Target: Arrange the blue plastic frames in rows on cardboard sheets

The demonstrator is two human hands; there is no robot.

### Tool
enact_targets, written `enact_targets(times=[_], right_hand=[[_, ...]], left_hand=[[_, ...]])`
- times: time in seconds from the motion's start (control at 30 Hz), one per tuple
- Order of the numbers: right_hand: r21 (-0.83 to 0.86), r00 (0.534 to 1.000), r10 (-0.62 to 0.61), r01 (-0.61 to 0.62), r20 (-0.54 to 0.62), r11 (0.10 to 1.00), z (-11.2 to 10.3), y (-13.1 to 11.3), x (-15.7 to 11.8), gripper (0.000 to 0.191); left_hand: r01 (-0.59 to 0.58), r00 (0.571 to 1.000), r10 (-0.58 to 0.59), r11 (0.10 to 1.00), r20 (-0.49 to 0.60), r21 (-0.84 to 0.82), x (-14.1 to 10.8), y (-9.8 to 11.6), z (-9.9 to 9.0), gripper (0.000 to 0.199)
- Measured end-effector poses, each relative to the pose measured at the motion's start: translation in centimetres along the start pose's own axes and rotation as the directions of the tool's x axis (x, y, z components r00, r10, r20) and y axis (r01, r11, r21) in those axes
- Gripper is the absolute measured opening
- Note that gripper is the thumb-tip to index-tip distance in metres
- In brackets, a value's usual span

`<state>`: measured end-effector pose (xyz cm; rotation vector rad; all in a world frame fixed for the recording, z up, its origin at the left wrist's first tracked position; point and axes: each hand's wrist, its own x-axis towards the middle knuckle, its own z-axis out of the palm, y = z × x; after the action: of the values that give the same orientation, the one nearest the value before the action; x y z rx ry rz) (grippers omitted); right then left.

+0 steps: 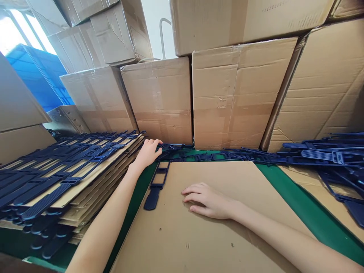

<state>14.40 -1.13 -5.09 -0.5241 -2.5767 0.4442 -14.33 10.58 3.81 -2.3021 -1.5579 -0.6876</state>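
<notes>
A flat cardboard sheet (216, 235) lies in front of me on the green surface. Near its far left corner rests one dark blue plastic strip-like part (158, 185), with a frame at one end and a broad paddle at the other. My right hand (206, 200) lies on the sheet to the right of that part, fingers spread and holding nothing. Beyond the sheet's far left corner, my left hand (149, 152) is beside a row of loose dark plastic parts (204, 155). Its thumb stands apart from its fingers, and nothing shows between them.
On the left rises a stack of cardboard sheets (99, 185) layered with similar dark parts (59, 182). A tangled heap of dark parts (327, 155) sits at the right. Large cardboard boxes (241, 94) wall off the back. The green surface (292, 193) shows beside the sheet.
</notes>
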Motion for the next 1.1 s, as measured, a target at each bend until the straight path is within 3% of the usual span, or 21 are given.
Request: enact_targets(times=[0.2, 0.37, 0.5, 0.57, 0.63, 0.7, 0.77, 0.8, 0.9, 1.0, 1.07, 1.1], right_hand=[[0.014, 1.0, 0.004, -0.004, 0.015, 1.0, -0.2, -0.2, -0.1, 0.026], [0.028, 1.0, -0.008, 0.008, 0.003, 1.0, 0.0, -0.2, -0.3, 0.025], [0.214, 0.998, 0.041, -0.028, -0.056, 0.976, 0.5, 0.3, -0.2, 0.024], [0.473, 0.96, 0.225, -0.123, -0.165, 0.872, 0.5, 0.9, 0.0, 0.026], [0.779, 0.847, 0.492, -0.167, -0.2, 0.605, 0.2, 1.6, 0.2, 0.034], [0.96, 0.75, 0.659, -0.14, -0.057, 0.243, -0.4, 2.3, 0.4, 0.047], [0.989, 0.743, 0.656, -0.136, 0.134, -0.048, -1.0, 2.6, 0.4, 0.058], [0.98, 0.76, 0.619, -0.151, 0.2, -0.131, -1.1, 2.6, 0.3, 0.062], [0.957, 0.817, 0.5, -0.218, 0.287, -0.193, -1.0, 1.9, 0.1, 0.061], [0.951, 0.824, 0.475, -0.281, 0.307, -0.127, -0.1, 1.0, 0.1, 0.046], [0.958, 0.817, 0.51, -0.281, 0.271, -0.059, 0.4, 0.9, 0.1, 0.044], [0.962, 0.81, 0.532, -0.272, 0.246, -0.03, 0.6, 0.9, 0.2, 0.044]], left_hand=[[0.081, 0.995, -0.087, 0.987, -0.039, -0.14, 0.4, 0.2, -0.6, 0.027], [0.162, 0.983, -0.182, 0.924, -0.024, -0.347, 0.6, 0.6, -0.5, 0.032], [0.136, 0.99, -0.125, 0.828, 0.058, -0.544, 0.3, 1.4, -1.8, 0.045], [0.108, 0.992, -0.039, 0.764, 0.122, -0.636, 0.0, 2.0, -3.0, 0.051], [0.085, 0.98, 0.086, 0.64, 0.181, -0.764, -0.4, 2.9, -4.2, 0.051], [0.097, 0.934, 0.277, 0.412, 0.226, -0.906, -0.9, 3.8, -5.4, 0.044], [0.143, 0.848, 0.463, 0.271, 0.259, -0.952, -1.1, 4.8, -6.3, 0.039], [0.164, 0.798, 0.531, 0.263, 0.284, -0.951, -1.2, 5.3, -6.5, 0.038], [0.203, 0.677, 0.638, 0.317, 0.367, -0.926, -1.3, 6.5, -6.6, 0.04], [0.219, 0.582, 0.684, 0.388, 0.44, -0.895, -1.2, 7.3, -5.7, 0.042], [0.202, 0.539, 0.691, 0.45, 0.482, -0.87, -1.2, 7.6, -5.0, 0.043], [0.173, 0.547, 0.676, 0.486, 0.494, -0.857, -1.2, 7.7, -4.6, 0.046]])
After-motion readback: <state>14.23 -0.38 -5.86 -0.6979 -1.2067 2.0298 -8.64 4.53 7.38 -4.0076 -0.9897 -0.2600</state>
